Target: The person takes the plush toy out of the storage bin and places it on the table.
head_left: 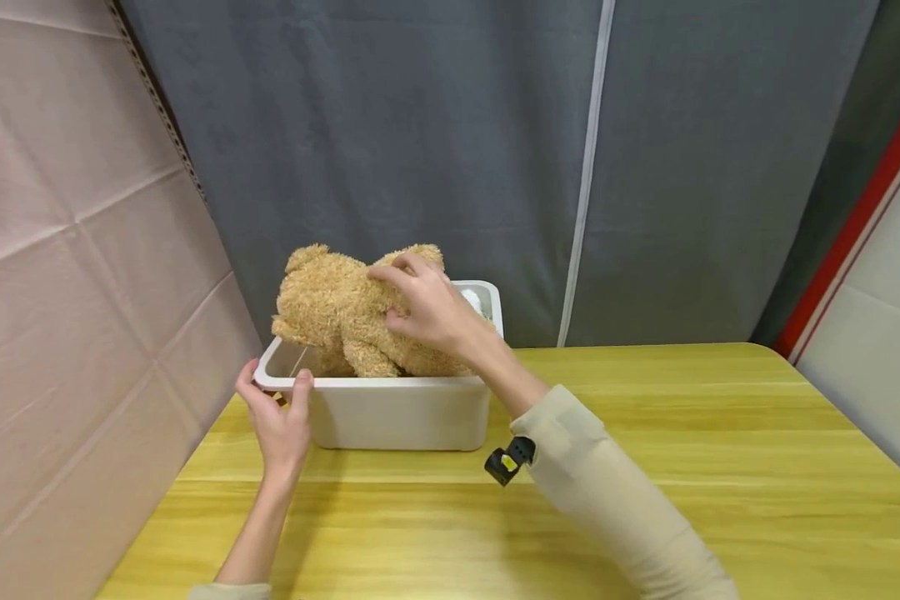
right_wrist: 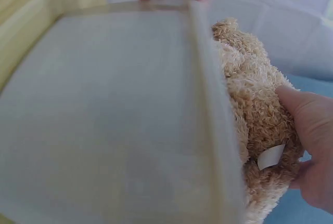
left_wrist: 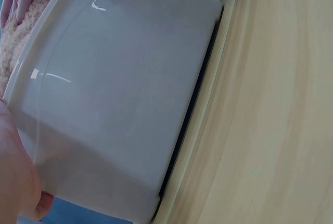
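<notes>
A tan, curly-furred teddy bear (head_left: 318, 296) lies face down, partly inside a white plastic bin (head_left: 401, 414), its head and back above the rim. My right hand (head_left: 437, 310) grips the bear's back from above, fingers and thumb dug into the fur. In the right wrist view a small white tag (right_wrist: 271, 157) shows on the bear (right_wrist: 257, 99). My left hand (head_left: 279, 429) holds the bin's near left corner, thumb on the rim and fingers around the outside. From the left wrist, the bin's smooth side (left_wrist: 119, 83) fills much of the view.
Something white (head_left: 471, 298) shows at the bin's right end, mostly hidden. The bin stands on a yellow wood-grain table (head_left: 690, 442). A grey curtain (head_left: 390, 125) hangs behind it, and a pale creased cloth wall (head_left: 82, 292) rises at the left.
</notes>
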